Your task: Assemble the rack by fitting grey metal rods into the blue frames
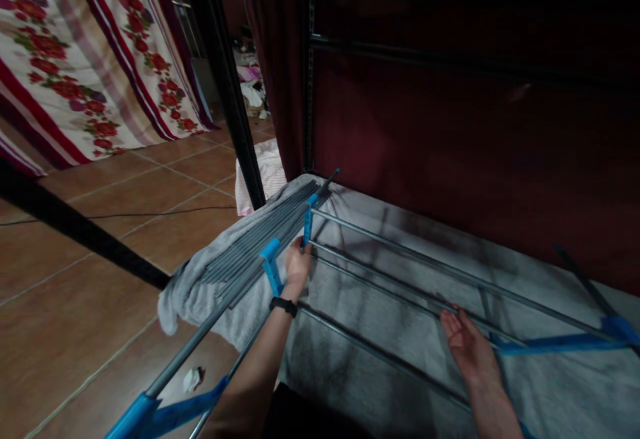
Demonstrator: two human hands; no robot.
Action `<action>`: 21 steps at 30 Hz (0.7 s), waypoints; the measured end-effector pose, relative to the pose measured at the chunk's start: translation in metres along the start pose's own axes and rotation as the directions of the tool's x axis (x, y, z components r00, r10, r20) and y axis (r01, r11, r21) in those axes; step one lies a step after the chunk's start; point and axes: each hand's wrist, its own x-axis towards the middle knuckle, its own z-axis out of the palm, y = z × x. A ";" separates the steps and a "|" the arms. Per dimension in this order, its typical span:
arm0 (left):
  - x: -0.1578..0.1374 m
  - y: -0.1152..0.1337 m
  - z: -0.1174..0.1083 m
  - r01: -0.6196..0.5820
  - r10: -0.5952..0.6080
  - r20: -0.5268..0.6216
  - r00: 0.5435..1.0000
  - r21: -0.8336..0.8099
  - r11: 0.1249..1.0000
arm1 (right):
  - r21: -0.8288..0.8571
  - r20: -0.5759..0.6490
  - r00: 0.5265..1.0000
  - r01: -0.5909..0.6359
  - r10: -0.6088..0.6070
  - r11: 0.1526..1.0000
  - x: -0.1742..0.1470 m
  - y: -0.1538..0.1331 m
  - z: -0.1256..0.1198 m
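A partly assembled rack of grey metal tubes and blue plastic connectors stretches in front of me over a grey blanket (380, 366). My left hand (299, 264) is closed at the lower end of an upright blue connector (308, 222), where crosswise tubes meet it; the fingertips are partly hidden. Another blue connector (271, 266) sits just left of that hand, on a long tube (200, 339). My right hand (466, 342), palm up, has its fingers bent against a crosswise metal tube (390, 270), with the thumb close to it.
Several loose grey tubes (250, 239) lie bundled on the blanket's left side. Black metal frame posts (235, 92) stand at the left, before a tiled floor (165, 186) with a thin cable. A dark red curtain (425, 139) hangs behind; a flowered cloth (90, 59) hangs further left.
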 end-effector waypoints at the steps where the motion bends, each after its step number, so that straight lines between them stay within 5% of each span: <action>1: 0.003 -0.001 0.002 -0.011 0.012 0.005 1.000 -0.055 0.998 | -0.017 0.011 1.000 0.015 -0.014 1.000 -0.002 0.001 0.002; 6: 0.010 -0.003 0.010 -0.075 0.056 -0.078 0.995 -0.251 0.965 | -0.184 0.145 0.989 0.039 -0.013 0.982 -0.027 0.008 0.011; 9: 0.013 -0.002 0.011 -0.074 0.059 -0.061 0.996 -0.282 0.957 | -0.457 0.192 0.963 0.257 -0.188 0.851 -0.044 0.014 0.018; 11: 0.015 -0.001 0.010 -0.083 0.072 -0.052 0.996 -0.266 0.960 | -0.623 0.270 0.868 0.487 -0.416 0.612 -0.053 0.015 0.025; 13: 0.016 0.000 0.010 -0.078 0.068 -0.048 0.997 -0.234 0.969 | -0.698 0.429 0.700 0.658 -0.571 0.283 -0.057 0.014 0.033; 16: 0.017 -0.001 0.010 -0.091 0.085 -0.043 0.995 -0.159 0.983 | -0.678 0.652 0.520 0.726 -0.551 -0.116 -0.053 0.011 0.048; 18: 0.018 -0.001 0.011 -0.107 0.103 -0.045 0.994 -0.105 0.989 | -0.641 0.742 0.486 0.717 -0.462 -0.276 -0.047 0.010 0.058; 21: 0.020 -0.003 0.012 -0.112 0.111 -0.053 0.992 -0.033 0.993 | -0.594 0.805 0.502 0.685 -0.318 -0.422 -0.038 0.010 0.071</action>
